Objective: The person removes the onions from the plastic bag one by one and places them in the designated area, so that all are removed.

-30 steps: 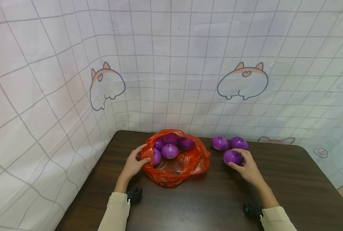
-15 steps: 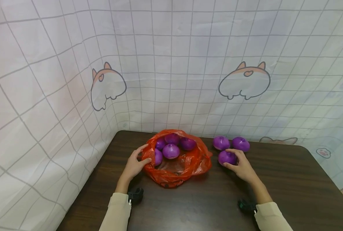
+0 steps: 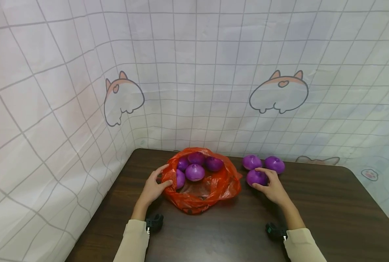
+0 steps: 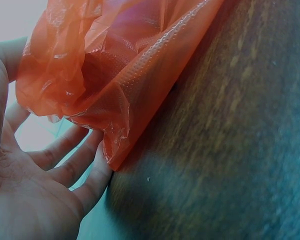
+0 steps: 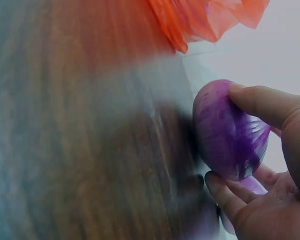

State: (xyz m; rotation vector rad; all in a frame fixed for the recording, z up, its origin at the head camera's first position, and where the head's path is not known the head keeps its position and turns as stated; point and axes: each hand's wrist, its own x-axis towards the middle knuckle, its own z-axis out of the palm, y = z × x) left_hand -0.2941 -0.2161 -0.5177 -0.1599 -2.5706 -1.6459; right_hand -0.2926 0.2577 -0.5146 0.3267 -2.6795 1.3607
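An orange plastic bag (image 3: pixel 201 191) lies open on the dark wooden table (image 3: pixel 233 225), with several purple onions (image 3: pixel 195 171) inside. My left hand (image 3: pixel 153 187) holds the bag's left rim, thumb over the edge; in the left wrist view its fingers (image 4: pixel 65 160) lie under the orange bag (image 4: pixel 115 70). My right hand (image 3: pixel 273 187) grips a purple onion (image 3: pixel 256 177) just right of the bag; in the right wrist view thumb and fingers (image 5: pixel 260 105) curl round that onion (image 5: pixel 230 132). Two more onions (image 3: pixel 251 162) (image 3: pixel 274 164) sit behind it.
A grid-patterned cloth with cartoon animals (image 3: pixel 279 94) walls in the table at the back and left. The bare table top stretches toward me and to the right edge (image 3: pixel 374 203).
My right hand has carried the onion it grips leftward, closer to the bag. The left hand stays on the bag's rim.
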